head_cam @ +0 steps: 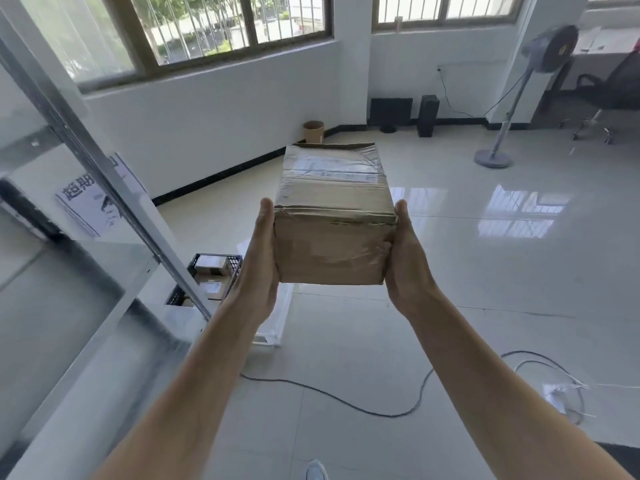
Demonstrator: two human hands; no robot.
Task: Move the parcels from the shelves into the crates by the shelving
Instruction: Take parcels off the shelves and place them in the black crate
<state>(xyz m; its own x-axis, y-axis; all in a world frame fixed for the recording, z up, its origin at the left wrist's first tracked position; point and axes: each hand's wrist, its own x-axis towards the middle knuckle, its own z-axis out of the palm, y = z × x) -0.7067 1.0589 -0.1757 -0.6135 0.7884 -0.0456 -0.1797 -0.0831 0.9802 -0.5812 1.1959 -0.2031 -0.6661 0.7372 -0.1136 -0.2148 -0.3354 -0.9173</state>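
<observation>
1. Cardboard parcel [334,216]: brown, taped, a white label on its top face. Held in the air over the floor, clear of the shelving and the crates.
2. Left hand [259,258]: palm pressed flat to the parcel's left side, thumb along the top edge.
3. Right hand [407,258]: pressed to the parcel's right side, fingers under the near corner. The two hands clamp the parcel between them.
4. Shelving [104,188]: pale metal, at the left edge of view; one slanted upright runs down to the floor. A printed paper sign [100,199] hangs on it.
5. Black crate [211,275]: on the floor at the foot of the shelving, below and left of the parcel, partly behind the upright and the left forearm. Small boxes lie inside.
6. White crate [277,317]: just beside the black one, mostly hidden by the left arm.
7. Cable [346,400]: dark, trailing across the tiles near the person's feet.
8. Standing fan [512,98]: far right, well apart from the parcel.
9. Floor [485,271]: glossy tiles, open to the right and ahead of the parcel.
</observation>
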